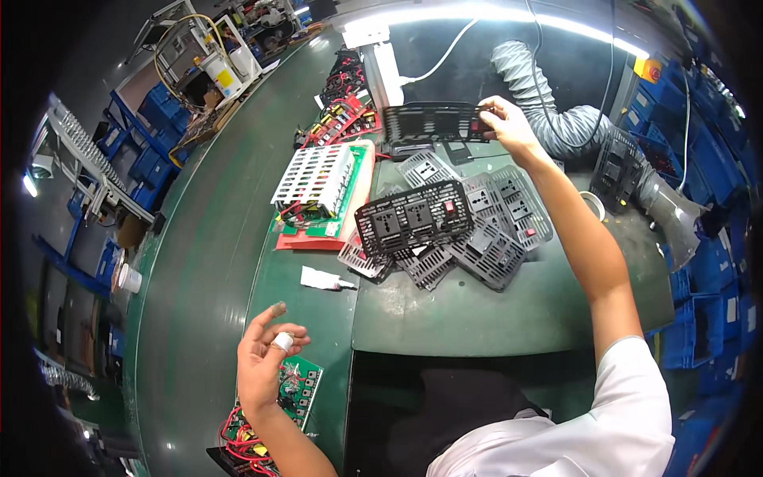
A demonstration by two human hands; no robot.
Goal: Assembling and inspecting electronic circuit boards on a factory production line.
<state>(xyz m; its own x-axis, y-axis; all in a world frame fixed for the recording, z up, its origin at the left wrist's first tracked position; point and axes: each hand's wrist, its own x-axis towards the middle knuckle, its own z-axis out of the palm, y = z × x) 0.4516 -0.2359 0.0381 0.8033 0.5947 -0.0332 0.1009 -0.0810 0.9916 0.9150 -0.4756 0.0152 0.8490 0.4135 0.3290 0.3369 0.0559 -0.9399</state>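
Note:
My right hand (509,126), at the far side of the table, pinches the right end of a black slotted panel (433,123) and holds it on edge. Below it lies a heap of similar panels; the uppermost, a black socket panel (415,216), has two sockets and a red switch. My left hand (266,362) hovers with its fingers apart and nothing in them, a white wrap on the thumb. Partly hidden beneath that hand is a green circuit board (300,389) with red wires. A white tube (322,278) with a dark nozzle lies between the hand and the heap.
A white slotted metal case (314,179) on a green board stands left of the panels. Behind it are red boards (350,119) with components. A grey flexible duct (576,127) curves along the back right, near a round container (592,204). Blue bins (699,326) line the right side.

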